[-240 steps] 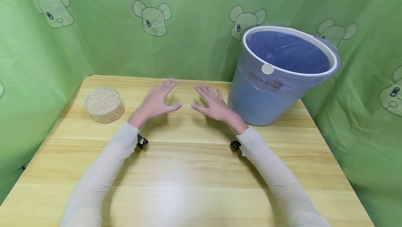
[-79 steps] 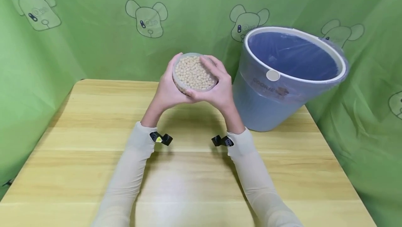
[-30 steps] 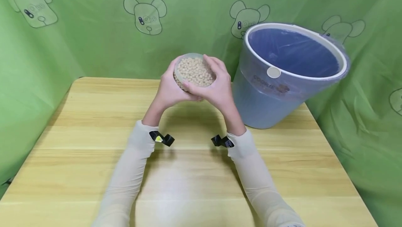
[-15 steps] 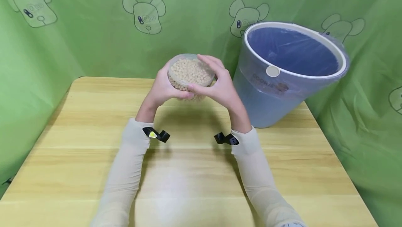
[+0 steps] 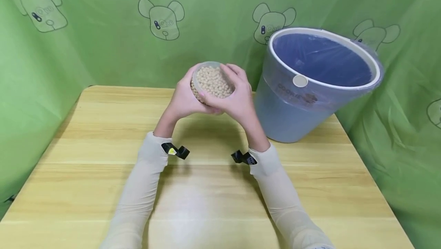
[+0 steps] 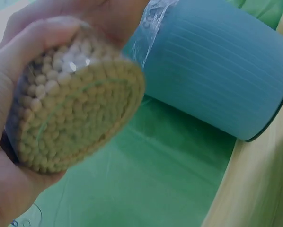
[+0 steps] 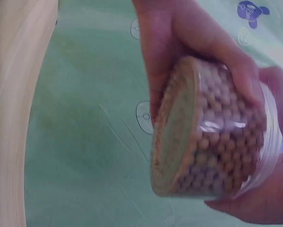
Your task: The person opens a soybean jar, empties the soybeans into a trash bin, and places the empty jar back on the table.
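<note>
Both hands, left hand [image 5: 184, 98] and right hand [image 5: 236, 100], clamp the tilted jar of beans [image 5: 211, 82] above the bench [image 5: 86, 157], beside the bin [image 5: 293, 115].

Head view high, facing forward-down over the table [image 5: 220, 187]; both wrist views close underneath, sharing the bean jar [image 6: 75, 118].

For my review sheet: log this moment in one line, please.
left hand: grips tub of beans | right hand: grips same tub | tub: raised above table | bin: right of tub, lined
</note>
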Tool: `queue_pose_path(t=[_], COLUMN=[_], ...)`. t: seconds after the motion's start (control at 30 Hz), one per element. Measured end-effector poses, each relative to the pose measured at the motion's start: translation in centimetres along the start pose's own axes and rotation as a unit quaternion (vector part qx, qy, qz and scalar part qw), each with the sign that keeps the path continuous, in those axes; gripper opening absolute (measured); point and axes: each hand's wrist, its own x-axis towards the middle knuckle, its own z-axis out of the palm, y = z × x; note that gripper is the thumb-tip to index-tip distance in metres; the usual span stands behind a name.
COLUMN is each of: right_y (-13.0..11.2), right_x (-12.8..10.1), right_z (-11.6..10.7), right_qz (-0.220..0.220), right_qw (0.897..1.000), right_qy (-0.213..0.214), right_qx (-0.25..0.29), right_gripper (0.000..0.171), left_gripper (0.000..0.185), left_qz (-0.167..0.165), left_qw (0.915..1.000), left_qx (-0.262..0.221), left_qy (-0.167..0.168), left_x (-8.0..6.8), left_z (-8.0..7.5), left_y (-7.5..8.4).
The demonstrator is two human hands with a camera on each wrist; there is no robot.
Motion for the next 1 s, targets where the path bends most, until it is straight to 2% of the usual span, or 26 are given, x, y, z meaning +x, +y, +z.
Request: queue_pose_path(t=[0.13,0.33,0.47,0.6,0.7,0.83,1.0], right_y=[0.4,1.0,1.6,2.2,2.5,2.7,2.8], right_x=[0.2,0.3,0.6,1.0,1.0,1.0,1.4], right_z=[-0.7,-1.3,-1.6,-2.1,-2.4,-2.3,-2.1], right_qz=[-0.029,-0.067,-0.102,-0.112,-0.099,-0.088,-0.074], right_qw=[0.999,0.992,0.986,0.976,0.968,0.967,0.968], right_qy=[-0.044,-0.105,-0.127,-0.143,-0.145,-0.133,-0.117], right_qx=[0.011,0.023,0.042,0.122,0.181,0.197,0.210], right_gripper=[0.091,0.088,0.085,0.078,0.074,0.072,0.072], left_gripper=[0.119,0.116,0.115,0.113,0.112,0.111,0.112], left_qz=[0.026,0.020,0.030,0.044,0.045,0.037,0.026], left_qw=[0.9980,0.9874,0.9828,0.9795,0.9778,0.9793,0.9834], left_qx=[-0.047,-0.126,-0.144,-0.157,-0.165,-0.162,-0.155], left_qy=[-0.033,-0.093,-0.112,-0.119,-0.121,-0.116,-0.090], left_x=[0.3,0.2,0.1,0.2,0.1,0.0,0.1], left_z=[-0.6,-1.2,-1.4,-1.4,-1.3,-1.2,-1.6], left_y=[-1.0,-1.9,-2.1,-2.2,-2.2,-2.2,-2.0])
